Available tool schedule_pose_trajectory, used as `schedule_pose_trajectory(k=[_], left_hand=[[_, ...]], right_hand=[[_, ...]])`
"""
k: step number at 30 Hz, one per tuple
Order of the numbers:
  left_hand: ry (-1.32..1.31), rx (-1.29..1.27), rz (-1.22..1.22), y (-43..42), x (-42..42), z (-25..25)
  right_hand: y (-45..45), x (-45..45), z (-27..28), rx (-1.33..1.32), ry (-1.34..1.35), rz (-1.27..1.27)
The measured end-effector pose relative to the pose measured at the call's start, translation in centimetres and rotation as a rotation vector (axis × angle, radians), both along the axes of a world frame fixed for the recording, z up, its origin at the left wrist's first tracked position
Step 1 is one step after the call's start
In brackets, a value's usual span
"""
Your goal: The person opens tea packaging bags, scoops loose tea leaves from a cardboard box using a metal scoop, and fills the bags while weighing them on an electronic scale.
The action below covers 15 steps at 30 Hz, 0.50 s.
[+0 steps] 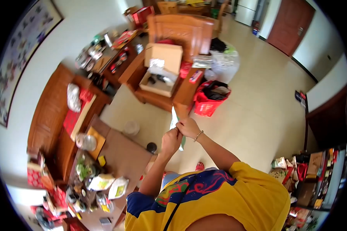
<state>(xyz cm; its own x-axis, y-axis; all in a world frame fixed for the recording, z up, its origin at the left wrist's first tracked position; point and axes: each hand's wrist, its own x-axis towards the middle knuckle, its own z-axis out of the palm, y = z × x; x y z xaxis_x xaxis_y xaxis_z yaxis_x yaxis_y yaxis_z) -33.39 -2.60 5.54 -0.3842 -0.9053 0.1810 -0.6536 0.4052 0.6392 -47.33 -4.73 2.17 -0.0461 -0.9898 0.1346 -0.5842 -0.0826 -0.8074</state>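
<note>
My left hand [171,141] and my right hand [189,127] meet in front of my body, both closed with the knuckles almost touching. Between them they grip a thin, pale white-green sheet-like item [174,118]. One end sticks up past the fingers and another part hangs below them. It may be a plastic bag or packet, but the hands hide its middle and blur hides its kind. A beaded bracelet [198,135] circles my right wrist.
A wooden armchair [181,29] bears an opened cardboard box [158,91]. Beside it stands a red basket [208,104] with dark cloth. At left are a cluttered table [123,150] and wooden bench [50,111]; at lower right, a loaded shelf [310,181].
</note>
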Motion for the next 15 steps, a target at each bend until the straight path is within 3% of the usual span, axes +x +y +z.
schedule_pose_trajectory(k=[2, 10, 15], left_hand=[[0.108, 0.004, -0.146, -0.6, -6.5, 0.4], [0.129, 0.057, -0.586, -4.2, -30.4, 1.2], [0.113, 0.099, -0.817, -7.1, -45.6, 0.8]], right_hand=[[0.9, -6.9, 0.8, 0.03, 0.03, -0.109], [3.7, -29.4, 3.9, -0.049, 0.058, -0.52], [3.8, -43.5, 3.9, 0.052, 0.047, -0.773]])
